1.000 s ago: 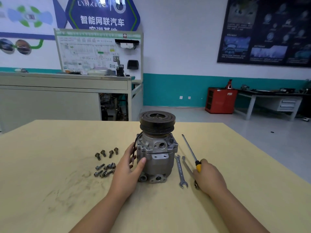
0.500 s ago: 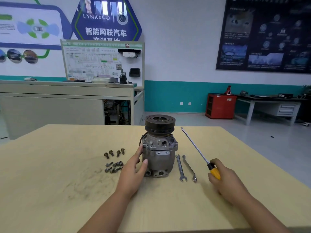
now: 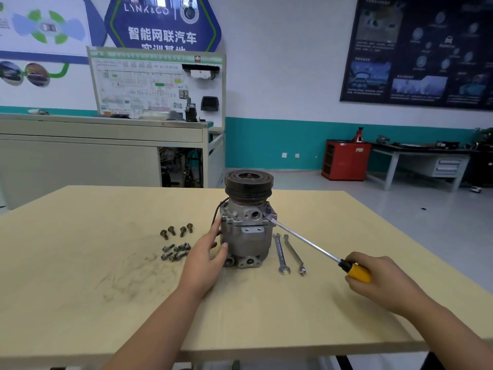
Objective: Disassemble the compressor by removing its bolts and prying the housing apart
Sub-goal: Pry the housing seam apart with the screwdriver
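A grey metal compressor (image 3: 246, 236) with a black pulley on top stands upright in the middle of the wooden table (image 3: 80, 289). My left hand (image 3: 205, 257) holds its left side, thumb on the front and fingers round the side. My right hand (image 3: 378, 281) grips the yellow handle of a long screwdriver (image 3: 306, 243). The screwdriver's tip touches the seam on the right side of the housing. Several loose bolts (image 3: 176, 243) lie on the table left of the compressor.
Two wrenches (image 3: 288, 253) lie side by side just right of the compressor, under the screwdriver shaft. A grey workbench (image 3: 106, 148) with a display board stands behind the table. A red cabinet (image 3: 345, 160) and another bench are at the far right.
My right hand lifted the screwdriver off the table, drew back to the right and swung the tip in against the right side of the housing. My left hand stayed on the compressor.
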The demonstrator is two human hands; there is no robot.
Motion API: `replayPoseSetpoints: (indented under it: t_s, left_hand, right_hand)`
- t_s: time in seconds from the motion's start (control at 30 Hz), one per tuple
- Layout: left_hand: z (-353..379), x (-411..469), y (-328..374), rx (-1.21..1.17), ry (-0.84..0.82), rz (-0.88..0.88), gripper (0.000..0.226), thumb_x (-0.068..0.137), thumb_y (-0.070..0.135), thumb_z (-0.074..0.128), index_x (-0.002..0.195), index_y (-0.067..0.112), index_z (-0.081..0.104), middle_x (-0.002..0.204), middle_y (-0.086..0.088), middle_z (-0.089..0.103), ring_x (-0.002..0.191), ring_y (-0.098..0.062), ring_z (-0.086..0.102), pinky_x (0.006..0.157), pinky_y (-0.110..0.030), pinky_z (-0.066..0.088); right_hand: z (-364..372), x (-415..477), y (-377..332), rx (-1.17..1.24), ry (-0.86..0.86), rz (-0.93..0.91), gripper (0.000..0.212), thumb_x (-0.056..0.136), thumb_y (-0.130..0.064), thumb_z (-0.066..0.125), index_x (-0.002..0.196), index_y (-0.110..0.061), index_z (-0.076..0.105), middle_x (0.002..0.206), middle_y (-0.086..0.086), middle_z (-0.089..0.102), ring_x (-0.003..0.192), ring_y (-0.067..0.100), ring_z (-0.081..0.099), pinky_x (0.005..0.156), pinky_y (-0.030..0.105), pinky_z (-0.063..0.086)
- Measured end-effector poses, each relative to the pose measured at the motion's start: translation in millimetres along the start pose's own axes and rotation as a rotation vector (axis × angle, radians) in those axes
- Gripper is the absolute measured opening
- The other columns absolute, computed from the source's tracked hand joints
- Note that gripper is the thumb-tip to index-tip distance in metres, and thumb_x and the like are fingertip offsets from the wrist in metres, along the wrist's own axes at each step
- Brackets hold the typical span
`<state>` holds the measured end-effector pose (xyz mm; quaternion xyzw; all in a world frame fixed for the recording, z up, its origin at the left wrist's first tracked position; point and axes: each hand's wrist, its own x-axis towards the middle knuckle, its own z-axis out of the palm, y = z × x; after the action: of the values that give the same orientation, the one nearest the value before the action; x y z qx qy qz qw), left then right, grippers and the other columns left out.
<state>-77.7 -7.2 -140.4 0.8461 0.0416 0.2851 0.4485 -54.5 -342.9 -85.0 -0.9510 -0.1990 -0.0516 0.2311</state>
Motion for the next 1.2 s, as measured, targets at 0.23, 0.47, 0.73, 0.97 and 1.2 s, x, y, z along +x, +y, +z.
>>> replayPoseSetpoints:
  t_s: [0.23,0.47,0.73,0.97,1.2]
  left_hand:
    - [-1,0,2,0.031,-0.011,0.003,0.074,0.095,0.021,0.051,0.129,0.072,0.010,0.125,0.021,0.050,0.113,-0.008,0.056,0.096,-0.030,0.046]
    - [-1,1,0,0.004,-0.017,-0.024,0.073,0.095,0.021,0.051,0.133,0.070,0.013,0.135,0.016,0.050,0.114,-0.008,0.057,0.093,-0.026,0.045]
    - [0,1,-1,-0.040,0.001,-0.019,0.075,0.094,0.020,0.054,0.124,0.077,0.014,0.134,0.016,0.051,0.111,-0.007,0.058,0.093,-0.027,0.047]
    - [1,0,1,-0.080,0.005,0.020,0.068,0.093,0.031,0.058,0.126,0.072,0.015,0.127,0.020,0.048,0.115,-0.009,0.054,0.092,-0.027,0.046]
    - [2,-1,0,-0.051,0.002,0.029,0.068,0.093,0.033,0.059,0.129,0.067,0.012,0.126,0.017,0.046,0.119,-0.011,0.051,0.091,-0.032,0.048]
  right_hand:
    - [-8,-5,-1,0.052,-0.013,0.020,0.025,0.079,-0.018,0.063,0.084,-0.042,0.064,0.068,0.000,0.064,0.055,0.015,0.055,0.059,0.037,0.052]
    - [-11,-3,-1,0.104,-0.049,0.032,0.024,0.081,-0.017,0.064,0.081,-0.041,0.062,0.071,-0.002,0.061,0.042,0.007,0.050,0.045,0.022,0.046]
    - [-19,4,-2,0.154,-0.110,0.037,0.023,0.081,-0.015,0.064,0.085,-0.037,0.064,0.066,0.001,0.057,0.039,0.011,0.047,0.043,0.022,0.043]
    - [-33,14,-2,0.141,-0.174,0.063,0.022,0.080,-0.019,0.066,0.090,-0.039,0.063,0.070,0.009,0.062,0.043,0.013,0.052,0.045,0.023,0.046]
    - [-46,24,-3,0.118,-0.216,0.079,0.019,0.077,-0.021,0.068,0.088,-0.036,0.067,0.070,0.011,0.062,0.047,0.015,0.054,0.045,0.025,0.048]
